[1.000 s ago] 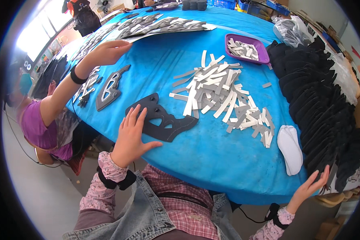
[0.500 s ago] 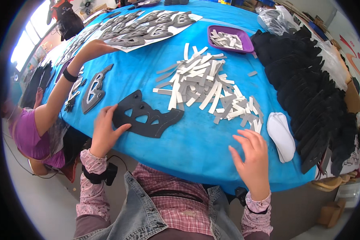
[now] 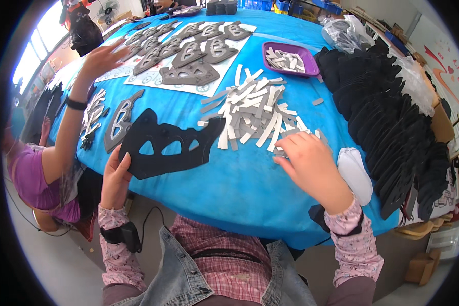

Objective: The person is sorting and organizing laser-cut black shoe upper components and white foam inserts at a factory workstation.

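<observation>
My left hand grips the left edge of a black crown-shaped foam piece with three cut-out holes, thumb in front. The piece is raised off the table and tilted toward me. My right hand hovers at the lower right edge of a loose pile of white and grey strips. Its thumb and forefinger are apart, and no strip shows between them; the other fingers are partly hidden. Left of the black piece lies a grey crown-shaped piece on the blue cloth.
A purple tray of strips stands behind the pile. White oval pads lie beside my right wrist, near stacked black pieces. Grey crowns rest on white sheets at the back. A co-worker's arm reaches in from the left.
My left hand has lifted the black piece off the cloth and tilted it up. My right hand has moved up to the strips. The co-worker's hand has let go of a sheet of crowns, now lying flat.
</observation>
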